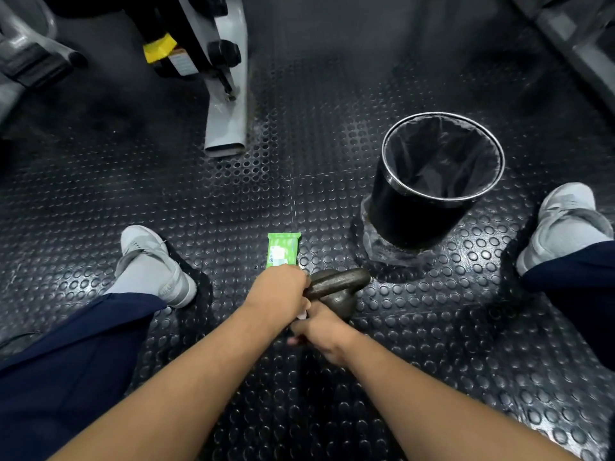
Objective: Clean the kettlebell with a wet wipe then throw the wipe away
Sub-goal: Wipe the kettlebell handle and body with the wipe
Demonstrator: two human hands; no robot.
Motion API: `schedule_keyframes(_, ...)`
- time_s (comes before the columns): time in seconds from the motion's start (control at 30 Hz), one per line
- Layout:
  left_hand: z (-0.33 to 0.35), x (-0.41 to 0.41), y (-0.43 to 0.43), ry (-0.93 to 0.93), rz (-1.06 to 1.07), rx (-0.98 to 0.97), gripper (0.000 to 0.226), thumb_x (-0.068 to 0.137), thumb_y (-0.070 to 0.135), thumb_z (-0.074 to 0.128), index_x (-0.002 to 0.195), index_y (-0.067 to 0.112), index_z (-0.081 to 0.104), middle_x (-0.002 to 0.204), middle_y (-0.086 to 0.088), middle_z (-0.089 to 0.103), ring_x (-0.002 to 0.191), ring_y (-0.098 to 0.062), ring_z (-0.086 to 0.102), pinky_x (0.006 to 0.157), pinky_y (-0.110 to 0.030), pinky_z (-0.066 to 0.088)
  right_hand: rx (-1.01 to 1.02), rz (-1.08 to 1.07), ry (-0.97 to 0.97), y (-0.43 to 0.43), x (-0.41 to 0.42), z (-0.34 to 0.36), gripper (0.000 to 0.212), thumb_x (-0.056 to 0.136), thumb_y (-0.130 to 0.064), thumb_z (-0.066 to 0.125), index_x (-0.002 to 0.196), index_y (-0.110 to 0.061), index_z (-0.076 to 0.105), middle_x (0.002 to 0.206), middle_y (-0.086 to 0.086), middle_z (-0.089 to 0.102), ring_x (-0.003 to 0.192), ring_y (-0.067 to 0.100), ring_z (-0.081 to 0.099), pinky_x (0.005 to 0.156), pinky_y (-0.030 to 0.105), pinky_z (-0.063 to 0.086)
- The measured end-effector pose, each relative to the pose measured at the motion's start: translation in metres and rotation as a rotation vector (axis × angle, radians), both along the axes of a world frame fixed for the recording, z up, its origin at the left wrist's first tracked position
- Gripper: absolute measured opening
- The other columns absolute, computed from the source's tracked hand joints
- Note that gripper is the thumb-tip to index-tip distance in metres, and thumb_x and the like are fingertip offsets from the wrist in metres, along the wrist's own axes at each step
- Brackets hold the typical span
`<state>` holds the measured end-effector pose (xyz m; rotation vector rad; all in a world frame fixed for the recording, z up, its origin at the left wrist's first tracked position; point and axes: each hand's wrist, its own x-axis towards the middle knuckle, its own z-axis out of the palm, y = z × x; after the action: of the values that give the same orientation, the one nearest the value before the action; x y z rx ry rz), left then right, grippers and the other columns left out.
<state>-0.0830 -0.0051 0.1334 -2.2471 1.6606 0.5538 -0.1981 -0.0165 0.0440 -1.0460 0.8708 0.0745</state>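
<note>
Currently your left hand [279,291] is clenched round the near-left end of the kettlebell [336,291] handle, knuckles up, fingers wrapped over the bar. Your right hand [321,331] sits just below it, touching the left hand, fingers curled in against the kettlebell's body. A small scrap of white wipe [302,315] shows at the upper edge of that hand, so it is grasping the wipe; the rest of the wipe is hidden under the palm.

Kettlebell: dark iron, standing on the floor [233,201] between your spread legs, handle tilted up toward the right.

Just beyond your left hand, touching or nearly touching the knuckles, lies a green wipe pack [283,249], flat on the floor, long side pointing away from you.

Further out to the right, near the kettlebell but apart from it, stands a black bin [416,221], upright, lined with a dark bag, mouth open.

Floor: black studded rubber. Left shoe [153,264] and right shoe [562,224], both grey, rest well apart on either side. A grey machine leg [229,104] stands on the floor at the far left-centre.
</note>
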Motion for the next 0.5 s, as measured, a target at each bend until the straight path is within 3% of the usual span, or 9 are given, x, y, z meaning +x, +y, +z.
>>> schedule_keyframes(0.07, -0.001, 0.001, -0.001, -0.011, -0.007, -0.005, 0.037, 0.092, 0.037, 0.07, 0.125, 0.021, 0.071, 0.114, -0.004, 0.069, 0.105, -0.028, 0.068, 0.091, -0.04, 0.058, 0.093, -0.016, -0.053, -0.003, -0.007, -0.001, 0.038, 0.087, 0.02, 0.044, 0.09, -0.015, 0.059, 0.075, -0.004, 0.062, 0.062, 0.002, 0.064, 0.06, 0.022, 0.053)
schedule_keyframes(0.13, -0.001, 0.001, 0.0, -0.017, -0.015, -0.015, 0.035, 0.092, 0.037, 0.07, 0.123, 0.021, 0.071, 0.11, -0.003, 0.069, 0.102, -0.027, 0.069, 0.089, -0.04, 0.059, 0.056, 0.038, -0.02, -0.006, -0.009, -0.004, 0.034, 0.087, 0.016, 0.049, 0.096, -0.015, 0.061, 0.077, -0.002, 0.066, 0.063, 0.005, 0.064, 0.059, 0.025, 0.054)
schedule_keyframes(0.23, 0.001, 0.0, 0.002, -0.011, -0.014, -0.009, 0.032, 0.092, 0.042, 0.071, 0.115, 0.019, 0.072, 0.102, -0.002, 0.067, 0.097, -0.026, 0.068, 0.086, -0.039, 0.059, -0.373, 0.298, 0.153, -0.011, -0.009, -0.009, 0.03, 0.087, -0.003, 0.067, 0.107, -0.022, 0.057, 0.096, 0.001, 0.068, 0.079, 0.016, 0.066, 0.082, 0.035, 0.055)
schedule_keyframes(0.3, 0.003, -0.002, 0.002, -0.017, -0.015, -0.013, 0.031, 0.093, 0.041, 0.07, 0.114, 0.019, 0.072, 0.1, -0.001, 0.066, 0.096, -0.026, 0.068, 0.086, -0.04, 0.059, -0.511, 0.354, 0.185, -0.01, -0.003, -0.005, 0.029, 0.088, -0.008, 0.07, 0.108, -0.023, 0.055, 0.106, 0.004, 0.068, 0.095, 0.02, 0.066, 0.091, 0.032, 0.052)
schedule_keyframes(0.37, 0.004, -0.003, 0.002, -0.015, -0.007, -0.01, 0.032, 0.092, 0.037, 0.069, 0.119, 0.019, 0.072, 0.106, -0.003, 0.068, 0.099, -0.026, 0.068, 0.088, -0.041, 0.059, -0.331, 0.197, 0.12, -0.006, 0.002, -0.002, 0.019, 0.09, -0.001, 0.067, 0.098, -0.017, 0.058, 0.093, 0.006, 0.068, 0.079, 0.016, 0.066, 0.078, 0.032, 0.055)
schedule_keyframes(0.43, 0.005, -0.004, 0.001, -0.009, 0.012, -0.005, 0.035, 0.093, 0.035, 0.069, 0.124, 0.02, 0.071, 0.112, -0.004, 0.069, 0.104, -0.027, 0.068, 0.091, -0.041, 0.058, -0.006, -0.01, 0.03, -0.005, 0.003, 0.008, 0.024, 0.091, 0.008, 0.057, 0.085, -0.015, 0.056, 0.073, 0.0, 0.06, 0.057, 0.008, 0.061, 0.059, 0.027, 0.054)
schedule_keyframes(0.5, 0.003, -0.004, 0.002, -0.01, 0.019, -0.019, 0.034, 0.094, 0.034, 0.069, 0.125, 0.02, 0.071, 0.114, -0.003, 0.069, 0.106, -0.027, 0.068, 0.092, -0.04, 0.058, 0.195, -0.158, -0.017, -0.005, -0.003, 0.007, 0.033, 0.09, 0.013, 0.05, 0.082, -0.019, 0.05, 0.066, -0.003, 0.053, 0.054, 0.005, 0.054, 0.051, 0.02, 0.049)
